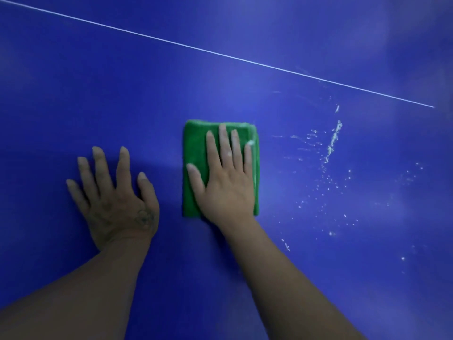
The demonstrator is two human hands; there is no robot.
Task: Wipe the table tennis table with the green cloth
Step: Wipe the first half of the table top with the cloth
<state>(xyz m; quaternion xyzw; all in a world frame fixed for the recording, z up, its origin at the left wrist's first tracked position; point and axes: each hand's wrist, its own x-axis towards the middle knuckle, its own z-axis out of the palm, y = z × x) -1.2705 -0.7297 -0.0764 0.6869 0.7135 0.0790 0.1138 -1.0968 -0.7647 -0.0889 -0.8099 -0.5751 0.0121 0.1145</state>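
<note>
Head view: the right hand [226,182] presses flat, fingers straight, on the folded green cloth [193,153] mid-table, so sweep it right with even pressure through the white residue [332,143] (left hand [115,197] braced flat, holding nothing)

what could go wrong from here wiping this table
The white splatter lies right of the folded green cloth; a pass that stops short would leave it, or might smear it across the table tennis table.
The right hand only presses flat on the green cloth, so it could slip or bunch.
The left hand rests bare on the table and may leave prints.
</note>
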